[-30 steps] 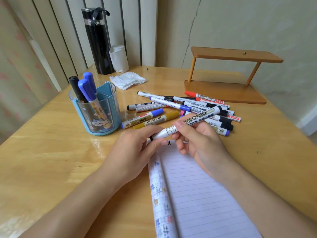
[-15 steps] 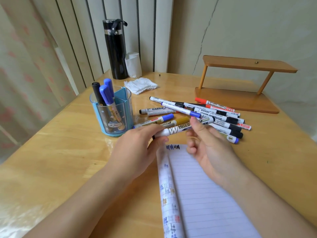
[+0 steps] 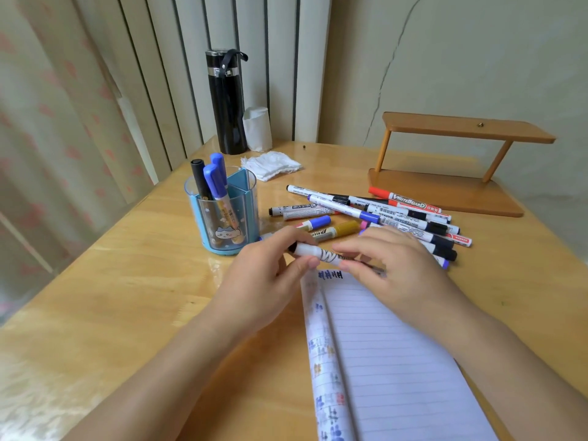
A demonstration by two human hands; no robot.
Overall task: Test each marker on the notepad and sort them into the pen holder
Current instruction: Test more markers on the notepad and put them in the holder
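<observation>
Tabletop [image 3: 127, 281]: pale varnished wood, set against a cream wall, with a patterned curtain [image 3: 47, 138] on the left.
Pen holder [image 3: 248, 218]: clear blue and divided into compartments, it stood upright left of centre.
Sorted markers [image 3: 213, 183]: three leaned together in the holder's left compartment, one with a black cap and two with blue caps.
Loose markers [image 3: 397, 214]: they lay heaped and criss-crossed to the right of the holder, behind both hands.
Whiteboard marker [image 3: 313, 250]: it was held level, just above the notepad's top edge.
Left hand [image 3: 264, 281]: fingers were curled, with the thumb and fingertips pinching the marker's white barrel near its dark left end.
Right hand [image 3: 397, 268]: the forefinger and thumb closed on the marker's other end, which the hand hid.
Notepad [image 3: 397, 361]: lined, it lay open near the front edge, with blue and black scribbles at its top.
Far corner: a black flask [image 3: 226, 103] stood there, with a crumpled tissue [image 3: 270, 165] in front of it.
Wooden stand [image 3: 445, 192]: it sat at the back right, beyond the loose markers.
</observation>
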